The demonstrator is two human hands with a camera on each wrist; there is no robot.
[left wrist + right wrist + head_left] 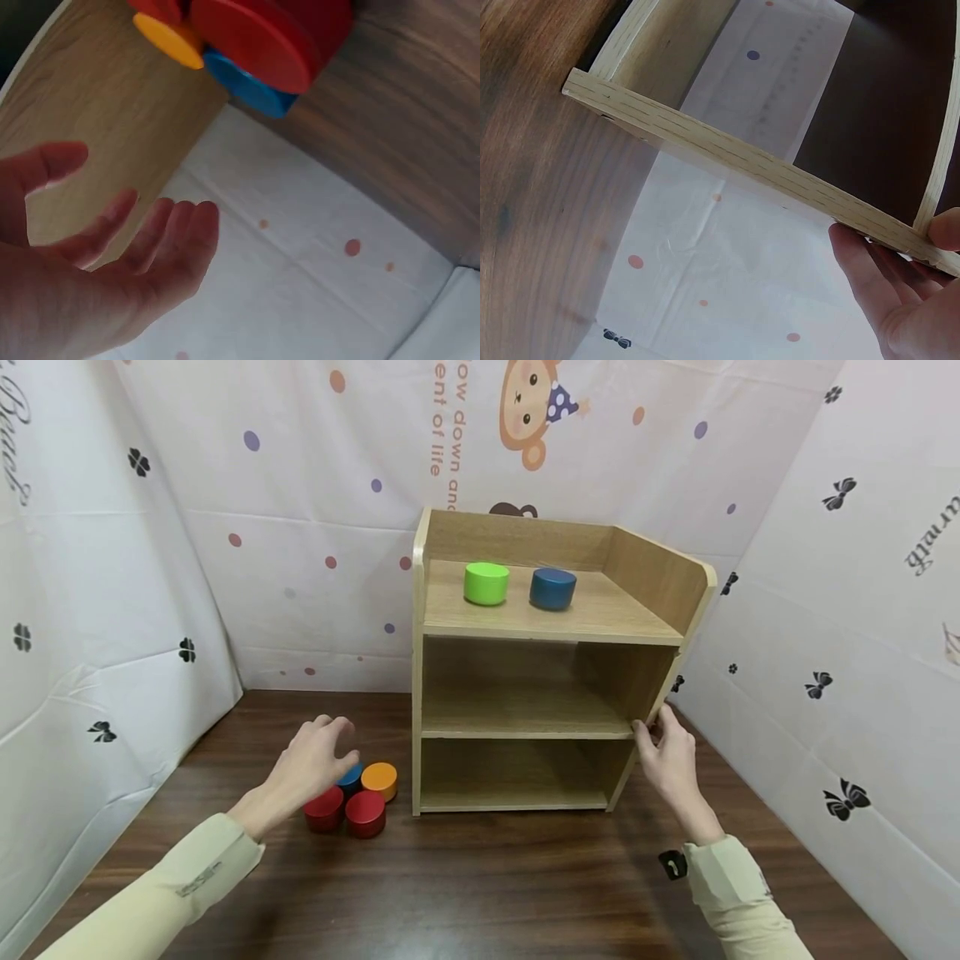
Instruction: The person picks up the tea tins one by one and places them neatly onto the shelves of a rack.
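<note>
In the head view my left hand (311, 760) is over a cluster of short round blocks, its fingers loosely bent and holding nothing. The cluster has two red blocks (366, 814), an orange block (379, 781) and a blue block (350, 778) partly hidden by the hand. The left wrist view shows a gap between my left hand (142, 255) and the blocks. My right hand (670, 756) grips the right side panel of a wooden shelf (525, 728), thumb at the middle board and fingers outside. A green block (486, 584) and a dark blue block (552, 589) stand on its top board.
The shelf stands on a dark brown wooden table (480, 885). White printed cloth (300, 568) hangs behind and on both sides. Under the right sleeve a small black object (672, 864) shows near the wrist.
</note>
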